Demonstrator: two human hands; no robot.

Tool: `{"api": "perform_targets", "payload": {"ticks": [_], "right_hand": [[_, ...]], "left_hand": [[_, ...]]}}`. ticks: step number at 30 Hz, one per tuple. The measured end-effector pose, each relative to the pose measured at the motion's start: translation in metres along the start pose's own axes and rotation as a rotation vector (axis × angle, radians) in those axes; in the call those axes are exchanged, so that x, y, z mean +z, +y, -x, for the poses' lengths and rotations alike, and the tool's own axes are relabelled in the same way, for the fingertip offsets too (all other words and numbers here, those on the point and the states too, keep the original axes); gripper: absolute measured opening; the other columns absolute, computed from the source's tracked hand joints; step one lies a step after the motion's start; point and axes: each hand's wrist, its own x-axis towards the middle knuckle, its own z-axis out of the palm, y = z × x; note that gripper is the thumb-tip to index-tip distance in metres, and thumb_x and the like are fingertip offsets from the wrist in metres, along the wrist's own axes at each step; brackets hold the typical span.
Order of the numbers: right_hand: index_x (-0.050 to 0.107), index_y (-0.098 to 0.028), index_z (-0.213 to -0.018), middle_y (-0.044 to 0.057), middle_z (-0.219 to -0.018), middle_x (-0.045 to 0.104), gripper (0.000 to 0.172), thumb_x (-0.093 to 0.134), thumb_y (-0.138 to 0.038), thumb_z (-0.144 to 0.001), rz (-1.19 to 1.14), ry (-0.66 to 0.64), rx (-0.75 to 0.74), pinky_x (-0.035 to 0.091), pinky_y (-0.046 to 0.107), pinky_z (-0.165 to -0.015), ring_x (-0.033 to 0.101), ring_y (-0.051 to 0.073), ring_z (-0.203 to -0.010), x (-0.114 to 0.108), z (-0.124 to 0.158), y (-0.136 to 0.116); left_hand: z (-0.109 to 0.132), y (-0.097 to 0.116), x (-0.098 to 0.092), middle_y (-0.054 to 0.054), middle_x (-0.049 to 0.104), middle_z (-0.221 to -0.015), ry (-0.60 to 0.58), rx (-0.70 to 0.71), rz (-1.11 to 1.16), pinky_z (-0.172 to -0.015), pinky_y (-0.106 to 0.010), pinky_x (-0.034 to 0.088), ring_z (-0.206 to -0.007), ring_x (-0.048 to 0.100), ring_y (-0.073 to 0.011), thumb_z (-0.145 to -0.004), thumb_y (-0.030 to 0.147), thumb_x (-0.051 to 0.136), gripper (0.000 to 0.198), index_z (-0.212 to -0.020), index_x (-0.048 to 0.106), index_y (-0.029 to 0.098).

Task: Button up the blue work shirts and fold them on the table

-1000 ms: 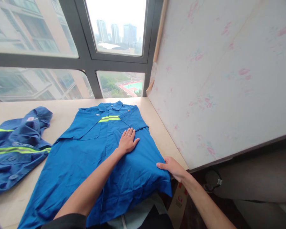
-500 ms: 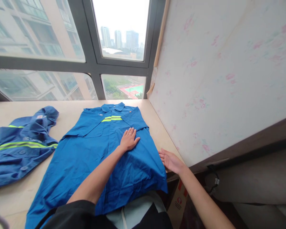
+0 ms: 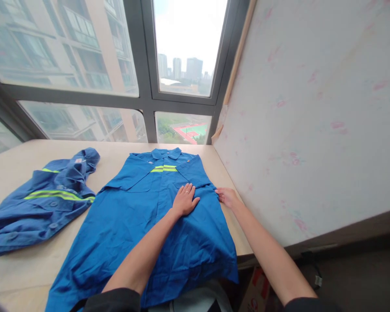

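A bright blue work jacket (image 3: 130,225) lies front up with its collar towards the window. Its sleeves are folded inward over the chest, beside a yellow-green reflective stripe. My left hand (image 3: 185,200) rests flat on the right half of the front, fingers stretched out, a ring on one of them. At the jacket's right edge, just below the folded sleeve, my right hand (image 3: 226,196) has its fingertips closed on the fabric. The jacket's lower hem hangs over the near edge of the board.
Left of the jacket lies a second, crumpled blue garment (image 3: 58,190) with reflective stripes. Both lie on a pale wooden surface (image 3: 117,149) below a grey-framed window (image 3: 143,104). A flower-patterned wall (image 3: 279,130) borders the right side. A cardboard box (image 3: 255,290) stands below.
My right hand has moved forward along the jacket's right edge and closed on the fabric there. My left hand stays flat on the front. The view has shifted.
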Motion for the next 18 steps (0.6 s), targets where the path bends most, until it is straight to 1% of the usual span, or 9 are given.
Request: {"api": "perform_targets", "payload": {"ticks": [4, 8, 9, 11, 13, 15, 16, 17, 18], "right_hand": [[0.060, -0.016, -0.069, 0.003, -0.060, 0.066, 0.018, 0.075, -0.010, -0.065, 0.080, 0.061, -0.021, 0.058, 0.029, -0.060, 0.066, 0.016, -0.057, -0.016, 0.012, 0.002], [0.060, -0.017, -0.071, 0.004, -0.061, 0.066, 0.016, 0.074, -0.015, -0.063, 0.179, 0.111, -0.098, 0.059, 0.034, -0.061, 0.066, 0.019, -0.058, -0.016, 0.016, 0.006], [0.061, -0.017, -0.073, 0.004, -0.064, 0.066, 0.015, 0.072, -0.017, -0.065, 0.206, 0.138, -0.124, 0.059, 0.036, -0.063, 0.067, 0.021, -0.062, -0.014, 0.016, 0.007], [0.063, -0.018, -0.084, 0.008, -0.076, 0.069, 0.015, 0.066, -0.021, -0.069, 0.255, 0.206, -0.194, 0.058, 0.042, -0.074, 0.069, 0.025, -0.077, -0.009, 0.017, 0.009], [0.065, -0.018, -0.096, 0.012, -0.097, 0.069, 0.023, 0.057, -0.023, -0.075, 0.403, 0.301, -0.373, 0.052, 0.048, -0.091, 0.065, 0.028, -0.098, 0.000, 0.023, 0.013], [0.065, -0.018, -0.106, 0.015, -0.112, 0.066, 0.031, 0.050, -0.024, -0.081, 0.650, 0.327, -0.650, 0.044, 0.052, -0.103, 0.059, 0.030, -0.112, 0.014, 0.033, 0.019], [0.065, -0.017, -0.110, 0.016, -0.117, 0.064, 0.033, 0.048, -0.024, -0.084, 0.781, 0.294, -0.793, 0.041, 0.053, -0.105, 0.057, 0.031, -0.115, 0.023, 0.040, 0.023], [0.065, -0.017, -0.114, 0.016, -0.122, 0.063, 0.034, 0.046, -0.024, -0.087, 0.894, 0.231, -0.913, 0.041, 0.053, -0.106, 0.056, 0.031, -0.119, 0.033, 0.046, 0.027], [0.064, -0.017, -0.119, 0.016, -0.128, 0.061, 0.036, 0.045, -0.025, -0.089, 0.977, 0.143, -0.997, 0.040, 0.052, -0.107, 0.054, 0.030, -0.122, 0.043, 0.052, 0.030]], "left_hand": [[0.001, 0.000, 0.002, -0.014, 0.033, -0.157, 0.015, 0.000, 0.035, -0.122, -0.044, 0.018, -0.148, 0.024, -0.0268, -0.097, 0.056, 0.028, 0.069, -0.149, 0.039, 0.012], [0.003, 0.000, 0.002, -0.015, 0.030, -0.158, 0.006, 0.003, 0.069, -0.122, -0.045, 0.017, -0.149, 0.022, -0.0279, -0.096, 0.057, 0.030, 0.072, -0.150, 0.037, 0.010], [0.003, 0.000, 0.001, -0.016, 0.030, -0.158, 0.000, 0.007, 0.079, -0.122, -0.045, 0.016, -0.149, 0.021, -0.0283, -0.096, 0.058, 0.031, 0.073, -0.150, 0.036, 0.010], [0.005, -0.002, 0.000, -0.017, 0.029, -0.158, -0.012, 0.016, 0.103, -0.122, -0.046, 0.016, -0.149, 0.020, -0.0290, -0.094, 0.059, 0.033, 0.075, -0.150, 0.036, 0.009], [0.005, -0.004, -0.002, -0.016, 0.030, -0.158, -0.018, 0.025, 0.139, -0.122, -0.047, 0.015, -0.149, 0.021, -0.0290, -0.092, 0.061, 0.039, 0.076, -0.149, 0.038, 0.011], [0.005, -0.006, -0.004, -0.014, 0.034, -0.157, -0.015, 0.037, 0.201, -0.122, -0.046, 0.016, -0.148, 0.024, -0.0282, -0.088, 0.059, 0.049, 0.072, -0.145, 0.046, 0.015], [0.005, -0.007, -0.004, -0.012, 0.038, -0.155, -0.006, 0.040, 0.248, -0.122, -0.046, 0.017, -0.147, 0.027, -0.0275, -0.086, 0.057, 0.054, 0.068, -0.141, 0.051, 0.017], [0.004, -0.008, -0.005, -0.011, 0.044, -0.151, 0.013, 0.031, 0.318, -0.122, -0.045, 0.019, -0.145, 0.031, -0.0266, -0.085, 0.053, 0.058, 0.062, -0.136, 0.056, 0.019], [0.003, -0.009, -0.006, -0.009, 0.051, -0.146, 0.042, 0.005, 0.401, -0.122, -0.044, 0.021, -0.142, 0.037, -0.0258, -0.084, 0.048, 0.061, 0.054, -0.130, 0.061, 0.020]]}}
